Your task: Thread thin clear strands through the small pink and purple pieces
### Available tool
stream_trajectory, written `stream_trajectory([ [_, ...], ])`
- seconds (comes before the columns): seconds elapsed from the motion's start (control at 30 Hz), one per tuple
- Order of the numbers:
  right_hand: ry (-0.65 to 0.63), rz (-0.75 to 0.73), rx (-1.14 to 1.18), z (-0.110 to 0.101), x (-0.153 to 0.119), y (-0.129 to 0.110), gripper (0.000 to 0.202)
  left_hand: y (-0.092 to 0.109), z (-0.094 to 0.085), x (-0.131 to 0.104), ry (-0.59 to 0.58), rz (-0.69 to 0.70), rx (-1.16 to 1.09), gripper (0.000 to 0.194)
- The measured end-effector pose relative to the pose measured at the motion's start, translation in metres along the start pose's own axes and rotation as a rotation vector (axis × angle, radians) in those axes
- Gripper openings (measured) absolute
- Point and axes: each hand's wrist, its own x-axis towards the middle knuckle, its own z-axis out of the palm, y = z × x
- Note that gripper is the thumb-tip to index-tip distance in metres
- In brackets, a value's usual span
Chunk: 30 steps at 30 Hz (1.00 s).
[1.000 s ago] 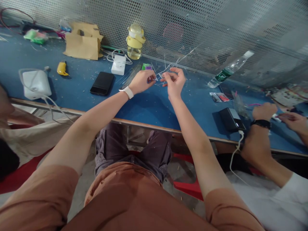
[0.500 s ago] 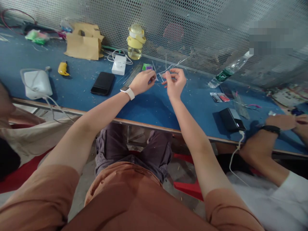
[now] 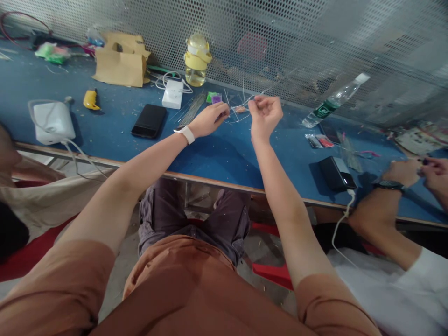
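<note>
My left hand [image 3: 212,117], a white-banded watch on its wrist, is closed in a pinch on thin silvery wires [image 3: 238,108]. Several strands cross and fan out from its fingertips. To the right, my right hand [image 3: 266,114] has its thumb and index finger pressed together at the other side of the strands; the exact grip point is too fine to make out. Behind my left hand lies a loose bundle of straight thin wires [image 3: 194,106]. Small purple [image 3: 216,99] and green [image 3: 209,96] pieces sit just beyond it.
A black phone [image 3: 149,121], white power bank [image 3: 172,94], yellow-topped bottle [image 3: 196,63] and yellow cutter [image 3: 91,100] lie leftward. Rightward are a clear water bottle [image 3: 334,102], small packets [image 3: 318,141] and a black device [image 3: 336,173]. A co-worker's hands [image 3: 406,173] work at far right. Perforated metal backs the table.
My right hand has moved right, away from my left, and its spread fingers have drawn into a pinch. My left hand stays nearly in place.
</note>
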Motion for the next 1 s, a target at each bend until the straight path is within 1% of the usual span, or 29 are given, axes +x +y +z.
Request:
stream_trajectory([
  [0.13, 0.005, 0.126, 0.157, -0.001, 0.004, 0.015, 0.099, -0.006, 0.003, -0.001, 0.005, -0.041, -0.056, 0.014],
  [0.2, -0.062, 0.163, 0.17, -0.002, 0.005, 0.022, 0.1, -0.007, 0.003, -0.001, 0.011, -0.066, -0.085, 0.014],
  [0.27, -0.15, 0.17, 0.141, -0.003, 0.006, 0.026, 0.098, -0.006, 0.004, -0.001, 0.025, -0.09, -0.101, 0.016],
  [0.3, -0.171, 0.173, 0.132, -0.003, 0.006, 0.026, 0.099, -0.005, 0.004, -0.001, 0.038, -0.1, -0.104, 0.018],
  [0.43, -0.162, 0.209, 0.163, 0.0, 0.004, 0.025, 0.101, -0.004, 0.004, 0.0, 0.098, -0.129, -0.109, 0.022],
  [0.63, -0.266, 0.191, 0.158, -0.001, 0.003, 0.028, 0.1, -0.006, 0.003, 0.0, 0.15, -0.145, -0.091, 0.019],
  [0.77, -0.23, 0.208, 0.175, -0.001, 0.002, 0.026, 0.099, -0.006, 0.0, 0.0, 0.126, -0.145, -0.069, 0.02],
  [0.87, -0.214, 0.215, 0.175, 0.0, 0.0, 0.017, 0.1, -0.005, -0.004, 0.0, 0.112, -0.135, -0.031, 0.02],
  [0.93, -0.225, 0.208, 0.164, 0.001, -0.001, 0.01, 0.1, -0.004, -0.006, 0.001, 0.121, -0.125, -0.007, 0.018],
  [1.0, -0.209, 0.221, 0.171, 0.002, -0.001, 0.006, 0.098, -0.003, -0.008, 0.002, 0.152, -0.126, -0.005, 0.016],
])
